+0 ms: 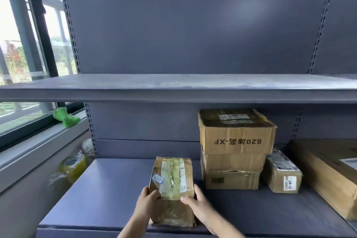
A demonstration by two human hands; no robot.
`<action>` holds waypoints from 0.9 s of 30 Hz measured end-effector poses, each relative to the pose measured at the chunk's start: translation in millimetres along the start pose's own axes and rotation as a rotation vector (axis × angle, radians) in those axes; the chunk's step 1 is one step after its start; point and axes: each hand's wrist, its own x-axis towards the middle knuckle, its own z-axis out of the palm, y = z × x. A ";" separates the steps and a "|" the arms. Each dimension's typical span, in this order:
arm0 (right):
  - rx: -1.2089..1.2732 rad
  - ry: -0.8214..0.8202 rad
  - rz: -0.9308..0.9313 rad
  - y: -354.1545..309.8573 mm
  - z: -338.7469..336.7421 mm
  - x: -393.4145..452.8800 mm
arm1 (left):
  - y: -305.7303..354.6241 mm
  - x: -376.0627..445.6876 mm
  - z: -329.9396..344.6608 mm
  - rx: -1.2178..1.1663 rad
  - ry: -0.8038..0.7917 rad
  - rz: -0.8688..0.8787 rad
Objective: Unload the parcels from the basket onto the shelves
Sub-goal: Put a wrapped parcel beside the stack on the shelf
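Both hands grip the taped parcel [172, 189] at its near end: the left hand [148, 202] has its fingers curled over the near left top edge, and the right hand [197, 206] clasps the near right corner, thumb laid across the top. The parcel rests on the lower shelf [108, 195], close to its front edge and just left of the stacked boxes [234, 149], with a gap between them. Its long axis runs front to back, the far end pointing at the shelf's back panel, and the tape strips on its top face run the same way. The main risk, as I judge it, is the position near the lip: if the hands let go before it is pushed deeper, a nudge could tip it off the front. A shove that drifts right could knock it into the stack, whose top box looks slightly skewed on the ones below. The glossy tape may also let the fingers slip. The basket is not in view.
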 end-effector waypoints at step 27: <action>0.184 0.152 0.039 16.7 -17.1 121.6 | 8.0 111.8 27.6 0.044 -0.053 0.053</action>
